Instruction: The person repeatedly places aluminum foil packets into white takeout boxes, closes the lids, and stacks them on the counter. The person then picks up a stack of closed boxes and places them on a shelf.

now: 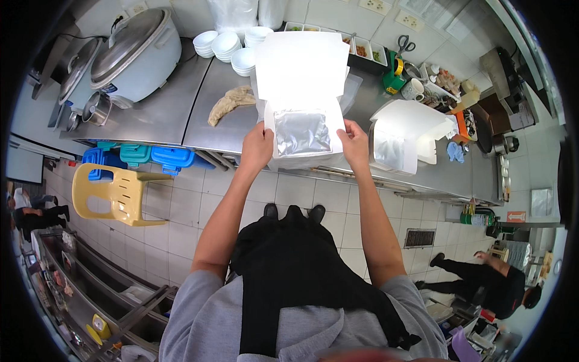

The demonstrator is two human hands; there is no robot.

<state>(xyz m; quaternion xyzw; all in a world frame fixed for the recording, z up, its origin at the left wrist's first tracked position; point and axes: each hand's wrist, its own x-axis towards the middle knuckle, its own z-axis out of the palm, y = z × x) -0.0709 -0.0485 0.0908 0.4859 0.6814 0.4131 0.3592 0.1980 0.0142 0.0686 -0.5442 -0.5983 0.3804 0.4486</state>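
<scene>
A white cardboard takeout box (302,68) stands with its lid raised, and a silver foil sheet (303,133) lines its bottom. My left hand (258,145) grips the box's left front corner. At the right front side, my right hand (353,142) grips it too, thumb on the rim. Translucent plastic (350,92) shows behind and beneath the box. To the right is a stack of open white boxes (394,142), with foil in the top one. A crumpled beige cloth (230,104) lies on the steel counter left of the box.
Bowl stacks (225,44) and a large rice cooker (131,54) stand at the back left. Behind the box are condiment trays (362,47); scissors (405,44) and a mug (412,89) are to their right. A yellow plastic chair (113,194) is at left, a co-worker (493,283) at lower right.
</scene>
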